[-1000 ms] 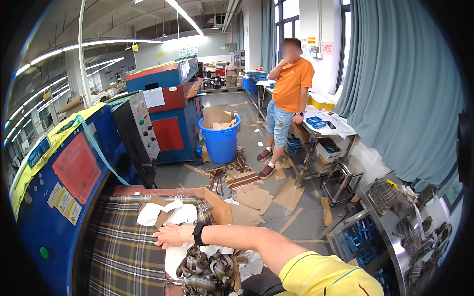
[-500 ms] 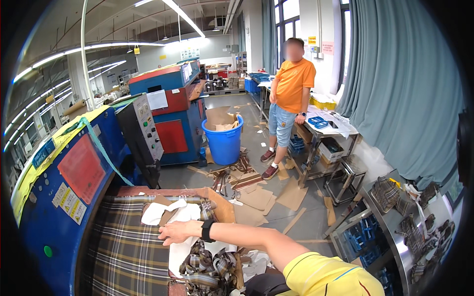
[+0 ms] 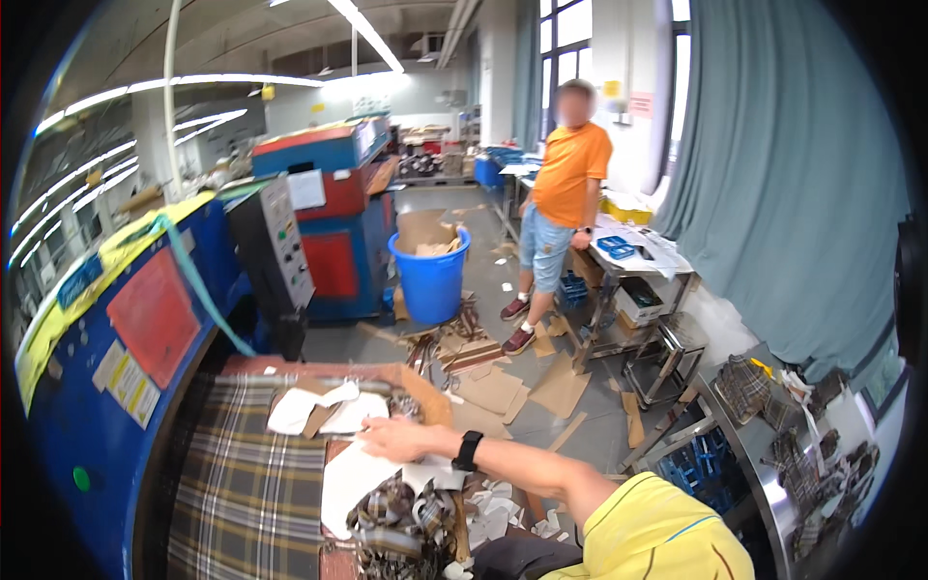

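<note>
My right hand [image 3: 391,440], with a black watch on its wrist, reaches in from the lower right over the machine's bed. Its fingers look stretched out and slightly apart, with nothing visible in them, though motion softens them. Beneath and beside it lies a white sheet [image 3: 348,488]. Just past the fingertips are white scraps [image 3: 353,416] and a brown cardboard piece [image 3: 317,420]. Dark plaid fabric [image 3: 246,474] with yellow and white lines covers the bed on the left. Nearer to me is a heap of crumpled plaid offcuts [image 3: 401,527]. My left hand is out of view.
A blue machine [image 3: 174,406] borders the bed on the left. Beyond stand a blue bin [image 3: 430,280] of cardboard and a person in orange [image 3: 570,174] beside a table. Cardboard pieces [image 3: 488,387] litter the floor. At right, a metal table [image 3: 744,430] bears plaid pieces.
My right hand has moved right and slightly up, from the plaid fabric's edge to above the white sheet. The whole view has shifted a little.
</note>
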Tool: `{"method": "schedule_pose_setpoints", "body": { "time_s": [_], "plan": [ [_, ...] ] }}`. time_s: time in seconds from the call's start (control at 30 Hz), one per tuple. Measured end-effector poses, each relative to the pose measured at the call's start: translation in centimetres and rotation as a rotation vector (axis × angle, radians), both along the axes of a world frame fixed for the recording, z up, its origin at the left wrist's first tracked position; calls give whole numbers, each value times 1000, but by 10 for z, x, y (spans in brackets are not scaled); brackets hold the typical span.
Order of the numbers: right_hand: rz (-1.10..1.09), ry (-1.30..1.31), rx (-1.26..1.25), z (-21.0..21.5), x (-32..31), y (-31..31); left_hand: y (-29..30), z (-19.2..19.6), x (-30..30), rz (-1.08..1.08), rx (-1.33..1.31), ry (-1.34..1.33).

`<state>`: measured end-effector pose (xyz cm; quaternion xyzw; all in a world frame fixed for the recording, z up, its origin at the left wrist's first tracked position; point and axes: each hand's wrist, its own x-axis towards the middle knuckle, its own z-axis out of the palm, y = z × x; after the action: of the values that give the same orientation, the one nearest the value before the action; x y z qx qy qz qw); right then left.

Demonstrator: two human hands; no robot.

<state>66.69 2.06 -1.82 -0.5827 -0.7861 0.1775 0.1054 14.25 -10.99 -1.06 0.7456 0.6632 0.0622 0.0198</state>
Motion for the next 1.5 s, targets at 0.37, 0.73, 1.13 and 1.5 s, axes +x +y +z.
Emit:
{"method": "schedule_pose_setpoints", "body": {
  "time_s": [0.37, 0.73, 1.13, 1.5],
  "plan": [
    [14, 198, -35, 14, 26, -2, 14, 6, 13, 106, -165, -50],
    [-90, 388, 7, 76, 52, 130, 53, 32, 120, -137, -258, -83],
    [59, 201, -11, 23, -37, 307, 84, 0, 172, -209, -296, -177],
    [79, 2, -256, 28, -64, 344, 87, 14, 182, -256, -226, -137]
  ]
}}
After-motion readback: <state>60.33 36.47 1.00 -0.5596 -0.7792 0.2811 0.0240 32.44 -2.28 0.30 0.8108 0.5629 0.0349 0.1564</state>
